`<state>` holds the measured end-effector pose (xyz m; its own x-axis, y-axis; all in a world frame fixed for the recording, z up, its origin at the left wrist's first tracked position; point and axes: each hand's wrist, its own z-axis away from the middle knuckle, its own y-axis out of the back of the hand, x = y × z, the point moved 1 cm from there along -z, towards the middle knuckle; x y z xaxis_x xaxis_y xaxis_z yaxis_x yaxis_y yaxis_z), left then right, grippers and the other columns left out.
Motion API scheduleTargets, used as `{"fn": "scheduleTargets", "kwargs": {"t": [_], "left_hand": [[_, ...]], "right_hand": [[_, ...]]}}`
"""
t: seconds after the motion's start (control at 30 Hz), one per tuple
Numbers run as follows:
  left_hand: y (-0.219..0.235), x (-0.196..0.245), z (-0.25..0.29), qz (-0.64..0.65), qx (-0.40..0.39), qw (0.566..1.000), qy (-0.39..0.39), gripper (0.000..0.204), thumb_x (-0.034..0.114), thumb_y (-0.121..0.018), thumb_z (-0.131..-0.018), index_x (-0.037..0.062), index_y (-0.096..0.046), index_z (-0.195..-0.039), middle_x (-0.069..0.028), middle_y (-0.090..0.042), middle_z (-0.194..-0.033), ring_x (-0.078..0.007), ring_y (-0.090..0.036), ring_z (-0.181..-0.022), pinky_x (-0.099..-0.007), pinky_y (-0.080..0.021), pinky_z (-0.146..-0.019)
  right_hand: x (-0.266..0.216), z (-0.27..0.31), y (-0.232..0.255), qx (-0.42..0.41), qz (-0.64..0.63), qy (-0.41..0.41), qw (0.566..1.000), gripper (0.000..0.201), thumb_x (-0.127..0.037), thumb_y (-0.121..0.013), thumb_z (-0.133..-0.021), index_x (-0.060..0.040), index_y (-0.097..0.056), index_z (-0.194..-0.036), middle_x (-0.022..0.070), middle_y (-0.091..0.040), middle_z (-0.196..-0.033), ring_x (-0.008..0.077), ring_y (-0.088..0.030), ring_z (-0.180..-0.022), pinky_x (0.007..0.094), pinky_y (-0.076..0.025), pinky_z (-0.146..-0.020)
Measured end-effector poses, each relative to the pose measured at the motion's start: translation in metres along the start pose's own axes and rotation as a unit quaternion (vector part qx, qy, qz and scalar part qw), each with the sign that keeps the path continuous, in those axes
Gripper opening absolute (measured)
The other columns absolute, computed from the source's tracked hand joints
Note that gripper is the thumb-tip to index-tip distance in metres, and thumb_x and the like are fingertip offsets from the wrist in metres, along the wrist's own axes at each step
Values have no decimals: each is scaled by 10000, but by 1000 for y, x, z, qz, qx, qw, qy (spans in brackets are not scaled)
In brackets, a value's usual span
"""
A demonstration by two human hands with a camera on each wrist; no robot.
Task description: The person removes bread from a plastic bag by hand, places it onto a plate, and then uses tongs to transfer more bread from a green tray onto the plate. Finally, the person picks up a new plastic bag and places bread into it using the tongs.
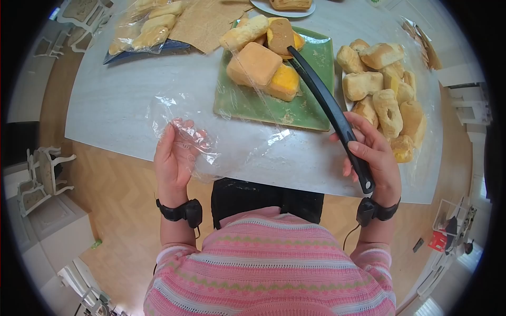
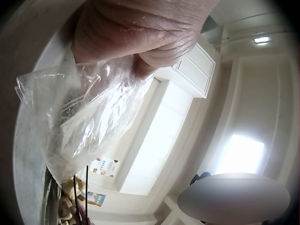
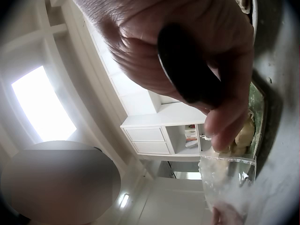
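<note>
My left hand (image 1: 175, 158) holds a clear plastic bag (image 2: 93, 112), its fingers showing through the film. The crinkled bag spreads rightward over the tabletop, overlapping the green tray's front left part in the head view. In my right hand (image 1: 380, 160) are long black tongs (image 1: 329, 108), gripped near their rounded rear end. Their tips overlap a brown-topped bun (image 1: 280, 36) at the back of the green tray (image 1: 311, 113). Also on that tray are a pale orange square bun (image 1: 256, 63), a yellow bun (image 1: 284, 83) and a long pale roll (image 1: 244, 32).
Several pale rolls (image 1: 381, 84) are heaped right of the tray, close to my right hand. Bagged rolls (image 1: 158, 23) lie at the back left beside brown paper (image 1: 205, 23). A white plate (image 1: 258, 4) with bread stands at the far edge.
</note>
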<state>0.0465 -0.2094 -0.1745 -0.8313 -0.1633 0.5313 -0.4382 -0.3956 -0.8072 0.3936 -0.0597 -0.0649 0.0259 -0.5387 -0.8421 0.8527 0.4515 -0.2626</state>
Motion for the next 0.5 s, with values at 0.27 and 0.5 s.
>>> {"fn": "scheduleTargets", "kwargs": {"t": [0.27,0.5], "left_hand": [[-1,-2,0,-3,7,1000,-1,260,259,-459,-1017,76,-597,-1140,-111,-653,-1096,-342,-638,-981,-472,-530,-825],[0,-4,-2,3,-2,1000,2,264,261,-460,-1017,75,-595,-1145,-113,-656,-1097,-347,-640,-981,-472,-532,-824]], "right_hand": [[3,7,7,11,29,7,999,605,-18,-591,-871,14,-343,-1422,187,-637,-1101,152,-631,-554,209,-479,-407],[11,21,21,60,23,38,997,645,-43,-603,-851,35,-325,-1427,198,-634,-1096,150,-627,-540,202,-474,-414]]}}
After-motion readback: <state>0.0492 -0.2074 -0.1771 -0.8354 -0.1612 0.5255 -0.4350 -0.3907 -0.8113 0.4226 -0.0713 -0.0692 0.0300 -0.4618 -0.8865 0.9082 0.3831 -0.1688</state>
